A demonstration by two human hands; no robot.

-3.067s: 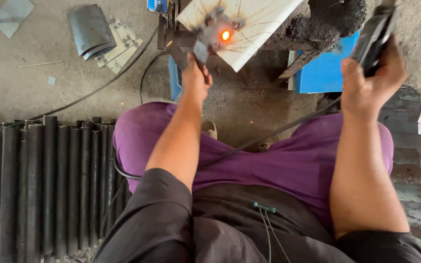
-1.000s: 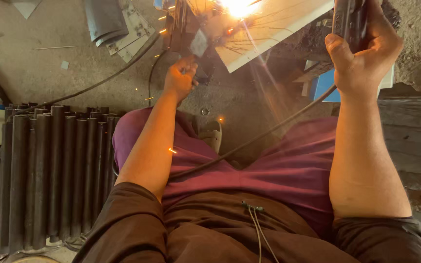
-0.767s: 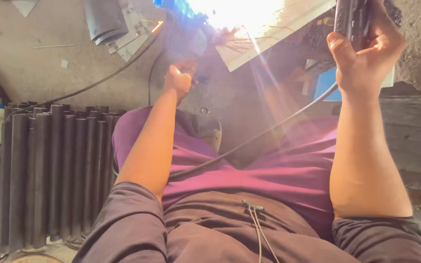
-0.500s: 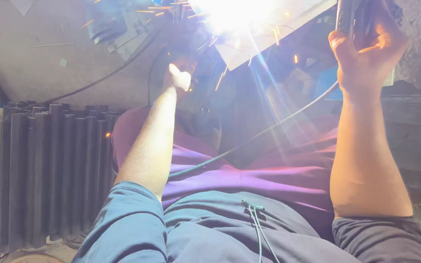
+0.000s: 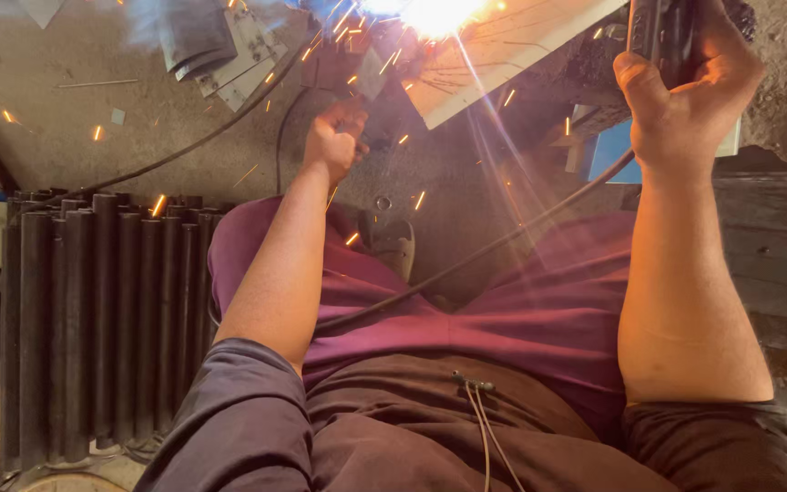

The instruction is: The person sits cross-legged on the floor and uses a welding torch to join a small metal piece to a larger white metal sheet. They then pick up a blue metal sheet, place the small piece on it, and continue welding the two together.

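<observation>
Arc now burning full, sparks flying off the white panel; three seconds back it was only a small glow.

Head view: left hand (image 5: 334, 141) fisted around the electrode holder (image 5: 371, 77) just below the white panel (image 5: 503, 46), arc flash (image 5: 434, 14) at the panel's near edge, brighter than half a second ago. Right hand (image 5: 685, 100) stays raised right of the panel, clenched on a dark shield handle (image 5: 662, 36). Cable (image 5: 466, 260) runs below the panel across the purple lap. Black pipes (image 5: 93, 319) lie well left. Weld looks mid-run.
</observation>
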